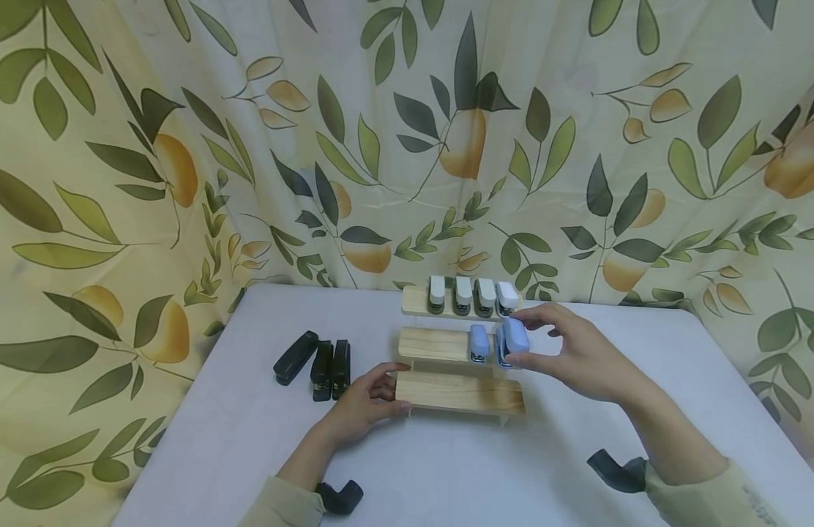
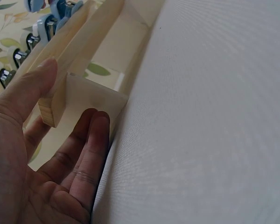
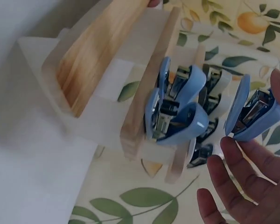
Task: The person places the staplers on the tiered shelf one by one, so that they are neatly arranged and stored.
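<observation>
Rack (image 1: 460,391) gripped by half-curled left hand (image 1: 364,407), blue stapler (image 1: 517,337) pinched in half-curled right hand (image 1: 581,356)

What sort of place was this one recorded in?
Most likely an indoor tabletop set-up, staged rather than a working office, though the room beyond stays out of view. A leaf-and-fruit patterned cloth hangs behind a white-covered table, where black staplers lie beside a tiered wooden rack.

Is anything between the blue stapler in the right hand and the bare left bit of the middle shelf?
Yes, two other blue staplers stand on the middle shelf, between the held stapler and that shelf's bare left part. The way over them looks clear.
</observation>
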`<state>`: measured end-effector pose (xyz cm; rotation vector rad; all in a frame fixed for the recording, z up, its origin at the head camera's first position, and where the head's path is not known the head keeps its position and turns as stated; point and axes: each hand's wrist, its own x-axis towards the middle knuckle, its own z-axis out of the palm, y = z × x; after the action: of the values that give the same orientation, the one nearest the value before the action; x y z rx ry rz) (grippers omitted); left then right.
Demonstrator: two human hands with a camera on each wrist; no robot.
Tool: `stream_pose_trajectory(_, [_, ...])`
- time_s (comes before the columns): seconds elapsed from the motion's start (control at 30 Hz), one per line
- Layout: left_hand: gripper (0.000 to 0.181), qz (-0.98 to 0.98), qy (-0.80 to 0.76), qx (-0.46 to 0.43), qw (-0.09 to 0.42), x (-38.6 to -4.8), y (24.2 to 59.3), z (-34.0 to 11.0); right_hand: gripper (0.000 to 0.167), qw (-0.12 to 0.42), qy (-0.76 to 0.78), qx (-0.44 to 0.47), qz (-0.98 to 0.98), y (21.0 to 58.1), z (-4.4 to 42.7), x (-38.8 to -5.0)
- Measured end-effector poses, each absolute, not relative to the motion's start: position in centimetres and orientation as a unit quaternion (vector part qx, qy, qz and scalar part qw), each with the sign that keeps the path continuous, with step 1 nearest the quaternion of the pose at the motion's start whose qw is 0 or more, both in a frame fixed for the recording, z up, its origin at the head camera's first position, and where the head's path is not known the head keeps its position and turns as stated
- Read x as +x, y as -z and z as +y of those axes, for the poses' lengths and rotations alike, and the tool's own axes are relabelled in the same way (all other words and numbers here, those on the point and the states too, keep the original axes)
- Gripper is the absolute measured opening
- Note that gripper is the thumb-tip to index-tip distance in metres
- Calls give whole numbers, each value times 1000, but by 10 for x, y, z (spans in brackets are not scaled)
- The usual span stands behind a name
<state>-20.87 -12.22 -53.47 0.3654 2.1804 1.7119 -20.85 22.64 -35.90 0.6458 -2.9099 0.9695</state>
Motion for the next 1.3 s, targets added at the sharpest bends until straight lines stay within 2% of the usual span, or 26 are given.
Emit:
stream_pose_trajectory(0.63, [64, 768, -602, 129, 175, -209, 536, -122, 59, 12, -322, 226, -919, 364, 196, -208])
stream_pose_trajectory(1.3, [64, 770, -601, 124, 176, -209, 536, -122, 65, 25, -325, 238, -915, 372, 175, -211])
